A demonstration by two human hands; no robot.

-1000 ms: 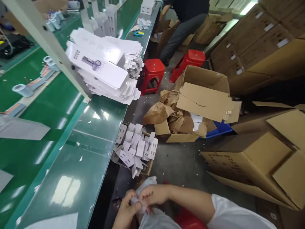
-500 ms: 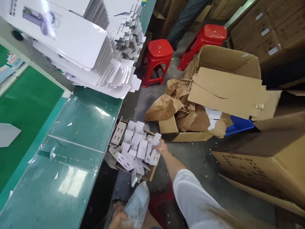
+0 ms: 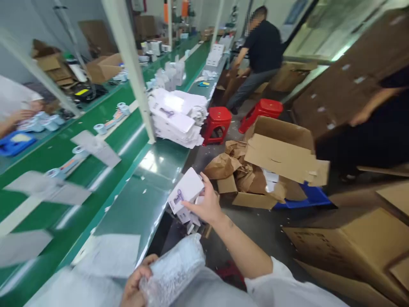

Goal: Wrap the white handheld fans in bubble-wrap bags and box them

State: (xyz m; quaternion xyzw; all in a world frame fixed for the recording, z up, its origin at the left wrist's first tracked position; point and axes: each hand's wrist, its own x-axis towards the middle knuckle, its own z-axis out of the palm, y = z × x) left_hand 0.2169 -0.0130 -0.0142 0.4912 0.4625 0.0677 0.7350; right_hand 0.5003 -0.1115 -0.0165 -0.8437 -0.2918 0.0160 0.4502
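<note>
**Hands both loaded: white box [image 3: 185,190] in the right hand [image 3: 209,205], clear-bagged bundle [image 3: 177,265] in the left hand [image 3: 138,279]**

The right hand reaches forward and is partly closed around the white box, its thumb across the printed face and its other fingers along the far side. The left hand, low and near the body, curls its fingers around the lower end of the bagged bundle, whose contents look pale blue through the crinkled plastic. Some of those fingers are hidden by the bag.

The step in hand appears to be holding one item in each hand, with the two not brought together. The box sits ahead of the bundle, tilted, by the near edge of the green worktop [image 3: 134,213]. More white cartons [image 3: 191,224] show just below it, partly covered by the box and the right hand. The bundle slants away from the left hand towards them, apart from the box.

The next move seems to call for a light, steady right grip, so that the box walls do not buckle, and a firmer left one, since loose plastic could slip. Whether the box's far end is closed cannot be told.
</note>
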